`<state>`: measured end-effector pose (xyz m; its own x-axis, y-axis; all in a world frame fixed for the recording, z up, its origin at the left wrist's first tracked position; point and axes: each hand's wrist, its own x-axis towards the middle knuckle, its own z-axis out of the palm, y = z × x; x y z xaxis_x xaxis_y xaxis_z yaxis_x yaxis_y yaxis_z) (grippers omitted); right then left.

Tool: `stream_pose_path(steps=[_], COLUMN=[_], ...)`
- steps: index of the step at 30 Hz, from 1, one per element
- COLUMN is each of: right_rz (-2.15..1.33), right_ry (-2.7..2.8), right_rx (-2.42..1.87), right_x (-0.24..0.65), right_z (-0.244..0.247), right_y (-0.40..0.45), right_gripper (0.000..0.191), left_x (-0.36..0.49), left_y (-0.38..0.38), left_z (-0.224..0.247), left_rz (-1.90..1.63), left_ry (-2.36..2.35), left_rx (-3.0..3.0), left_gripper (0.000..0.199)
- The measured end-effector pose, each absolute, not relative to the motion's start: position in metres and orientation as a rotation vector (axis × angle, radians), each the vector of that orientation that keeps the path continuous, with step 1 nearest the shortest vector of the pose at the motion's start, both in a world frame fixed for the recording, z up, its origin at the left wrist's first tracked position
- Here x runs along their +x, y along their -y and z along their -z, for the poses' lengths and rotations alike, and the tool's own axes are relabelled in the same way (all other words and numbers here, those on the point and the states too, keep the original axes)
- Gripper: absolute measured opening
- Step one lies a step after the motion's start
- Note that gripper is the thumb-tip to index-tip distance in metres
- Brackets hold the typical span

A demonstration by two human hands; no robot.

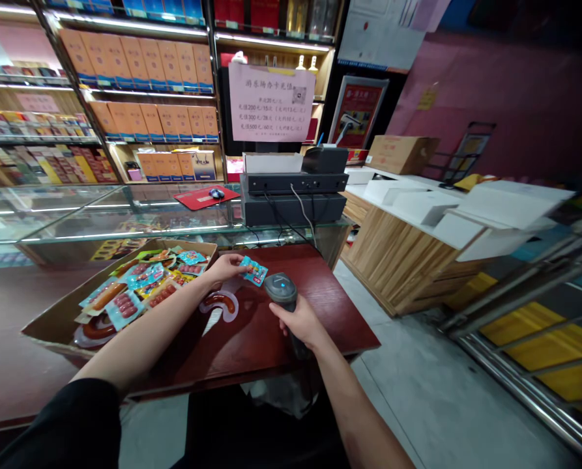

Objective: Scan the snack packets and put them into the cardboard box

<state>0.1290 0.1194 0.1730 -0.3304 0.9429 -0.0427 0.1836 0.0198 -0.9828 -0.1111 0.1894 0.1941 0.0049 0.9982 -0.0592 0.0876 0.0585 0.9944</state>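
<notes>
My left hand point(226, 269) pinches the edge of a small blue snack packet point(254, 271) above the dark red table point(339, 326). Wrapped round the handle of a dark barcode scanner point(281, 288) is my right hand point(298, 319); the scanner's head is close to the packet's right side. A curved sausage in clear wrapping point(221, 305) lies on the table below my left hand. To the left, an open cardboard box point(51, 331) holds several packaged sausages and blue and yellow packets, partly behind my left forearm.
Behind the table stand a glass counter point(100, 215), a black cash-register unit point(295, 208) with hanging cables, and a red mat point(200, 198) with a mouse. At right are a wooden cabinet point(398, 260) and metal railings point(506, 352). Stocked shelves line the back.
</notes>
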Motion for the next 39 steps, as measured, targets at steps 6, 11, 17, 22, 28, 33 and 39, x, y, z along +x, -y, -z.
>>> stream_pose_path(steps=[6, 11, 17, 22, 28, 33, 39], right_rz=[-1.379, -1.359, -1.328, -1.301, -1.321, -1.369, -1.385], right_ry=[1.603, 1.604, 1.596, 1.618, 1.596, 1.576, 1.684], right_rx=[-1.125, -1.137, -1.2, -1.159, -1.152, -1.108, -1.07], right_x=[0.128, 0.121, 0.117, 0.118, 0.118, 0.117, 0.092], right_z=[-0.179, -0.191, -0.198, -0.197, -0.201, -0.209, -0.225], right_y=[-0.12, -0.124, -0.13, -0.134, -0.133, -0.13, -0.14], right_gripper=[0.03, 0.031, 0.029, 0.03, 0.032, 0.034, 0.03], left_x=[-0.114, -0.115, -0.117, -0.116, -0.117, -0.118, -0.146], left_y=[-0.191, -0.192, -0.194, -0.194, -0.193, -0.196, -0.187], left_z=[-0.192, -0.193, -0.194, -0.194, -0.195, -0.197, -0.229], left_rz=[-1.15, -1.174, -1.25, -1.254, -1.249, -1.275, -1.411], left_ry=[-1.169, -1.145, -1.131, -1.125, -1.104, -1.124, -1.246], left_rx=[1.082, 1.066, 1.084, 1.068, 1.05, 1.068, 0.988], left_gripper=[0.046, 0.047, 0.045, 0.043, 0.043, 0.044, 0.044])
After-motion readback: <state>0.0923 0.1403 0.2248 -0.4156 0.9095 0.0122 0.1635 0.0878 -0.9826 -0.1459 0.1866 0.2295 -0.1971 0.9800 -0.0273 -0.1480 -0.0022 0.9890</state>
